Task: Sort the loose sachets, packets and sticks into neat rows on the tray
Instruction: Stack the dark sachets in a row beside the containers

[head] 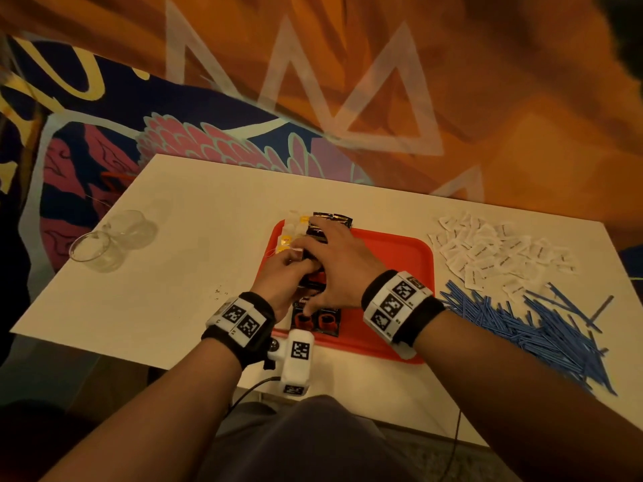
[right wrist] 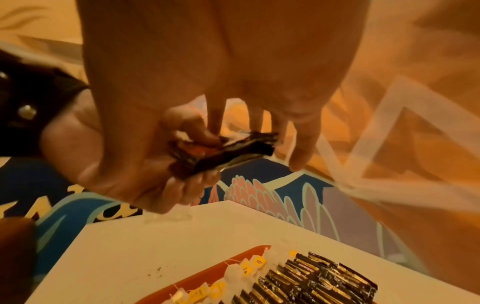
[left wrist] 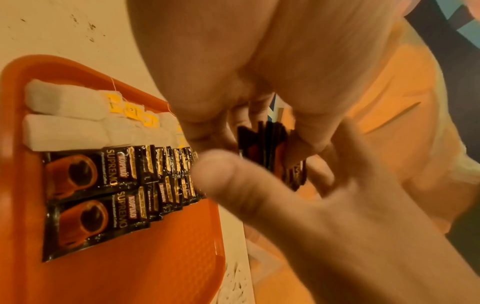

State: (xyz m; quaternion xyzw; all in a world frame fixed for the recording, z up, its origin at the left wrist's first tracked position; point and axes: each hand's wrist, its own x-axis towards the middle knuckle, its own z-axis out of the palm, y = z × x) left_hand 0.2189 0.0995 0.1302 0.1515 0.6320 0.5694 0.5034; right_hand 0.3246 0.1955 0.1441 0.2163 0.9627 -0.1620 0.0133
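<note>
While we looked down from the head view, our left hand (head: pixel 283 273) and right hand (head: pixel 335 262) met over the left part of the red tray (head: pixel 393 252), which sat on the white bench (head: pixel 181 259). Between them was a small stack of black coffee packets (head: pixel 315 273); the left fingers were curled on it, the right fingers lay spread over its top. White sachets (head: pixel 494 252) and blue sticks (head: pixel 542 328) lay loose on the bench to the right, well apart from the tray. Two clear cups (head: pixel 111 241) stood at the left.

In the left wrist view, the stack (left wrist: pixel 270 150) stood on edge, pinched from both sides by the fingers (left wrist: pixel 197 131), with the thumb (left wrist: pixel 233 181) blurred in front. On the tray (left wrist: pixel 145 267) two rows of overlapped coffee packets (left wrist: pixel 103 185) lay beside two rows of tea bags (left wrist: pixel 67 115).

From the right wrist view, the stack (right wrist: pixel 221 154) was clamped by the left fingers (right wrist: pixel 192 127), while our right fingers (right wrist: pixel 302 148) hung straight beside its far end.

We judged these foil packets light, thin and slick, apt to slide off one another and fan out. They bend easily, so a pinch across the flat faces near the middle, with the edges squared by the other hand, seemed the safest hold.
</note>
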